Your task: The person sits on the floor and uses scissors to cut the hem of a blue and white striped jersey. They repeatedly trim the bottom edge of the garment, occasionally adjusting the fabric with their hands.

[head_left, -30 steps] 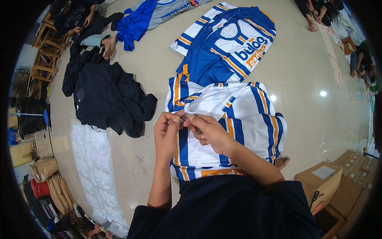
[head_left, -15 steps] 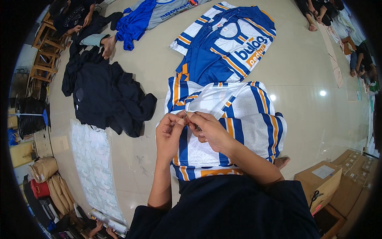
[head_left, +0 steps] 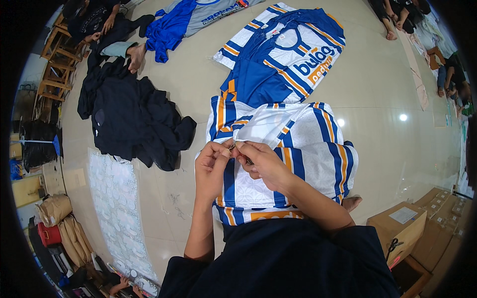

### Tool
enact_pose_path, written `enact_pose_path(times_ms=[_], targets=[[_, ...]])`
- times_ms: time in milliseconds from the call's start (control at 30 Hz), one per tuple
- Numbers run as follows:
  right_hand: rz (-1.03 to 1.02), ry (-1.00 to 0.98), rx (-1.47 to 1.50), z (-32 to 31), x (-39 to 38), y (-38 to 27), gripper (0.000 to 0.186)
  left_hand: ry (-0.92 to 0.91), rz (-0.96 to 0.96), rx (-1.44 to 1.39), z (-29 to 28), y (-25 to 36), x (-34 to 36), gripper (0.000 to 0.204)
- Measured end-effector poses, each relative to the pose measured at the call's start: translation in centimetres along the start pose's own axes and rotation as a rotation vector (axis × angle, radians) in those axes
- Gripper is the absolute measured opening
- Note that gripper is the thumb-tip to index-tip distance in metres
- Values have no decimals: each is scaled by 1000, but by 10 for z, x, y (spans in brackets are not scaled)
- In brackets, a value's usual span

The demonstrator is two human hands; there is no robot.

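A white garment with blue and orange stripes [head_left: 318, 174] lies over my lap. My left hand [head_left: 213, 164] is closed in a pinch at its bunched white edge, near the middle. Right beside it, fingertips nearly touching, my right hand [head_left: 261, 164] is closed around a small metal tool, mostly hidden in the fingers, also at the white cloth's edge. Whether thread is between the fingertips is too small to tell. Beyond lies a stack of blue and white shirts [head_left: 283, 74].
Black clothing [head_left: 134, 119] and a pale patterned sheet [head_left: 112, 198] lie left on the tiled floor, a blue-grey shirt [head_left: 169, 35] at the top. Cardboard boxes [head_left: 397, 223] with black scissors [head_left: 395, 244] stand lower right. Other people [head_left: 102, 27] sit around the edges, near wooden stools [head_left: 54, 64].
My left hand has shifted slightly right, its fingertips closer to my right hand's. My right hand has moved very little. The garments lie as before.
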State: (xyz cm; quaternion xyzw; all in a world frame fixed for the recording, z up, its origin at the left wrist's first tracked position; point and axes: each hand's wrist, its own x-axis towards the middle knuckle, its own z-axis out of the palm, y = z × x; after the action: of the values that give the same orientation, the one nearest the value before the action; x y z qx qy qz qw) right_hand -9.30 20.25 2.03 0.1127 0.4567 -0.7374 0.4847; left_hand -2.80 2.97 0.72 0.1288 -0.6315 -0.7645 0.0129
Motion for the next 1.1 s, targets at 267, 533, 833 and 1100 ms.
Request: enact_pose_path(times_ms=[267, 533, 833, 1100], targets=[[-48, -12, 14, 6, -7, 0, 34, -25, -13, -52, -5, -1, -2, 7], [-37, 8, 55, 6, -6, 0, 31, -62, 5, 8, -3, 4, -4, 6], [-47, 15, 2, 2, -3, 2, 29, -83, -1, 35, -2, 6, -4, 5], [-191, -12, 128, -3, -16, -5, 32, 311, 8, 21, -40, 7, -15, 16]])
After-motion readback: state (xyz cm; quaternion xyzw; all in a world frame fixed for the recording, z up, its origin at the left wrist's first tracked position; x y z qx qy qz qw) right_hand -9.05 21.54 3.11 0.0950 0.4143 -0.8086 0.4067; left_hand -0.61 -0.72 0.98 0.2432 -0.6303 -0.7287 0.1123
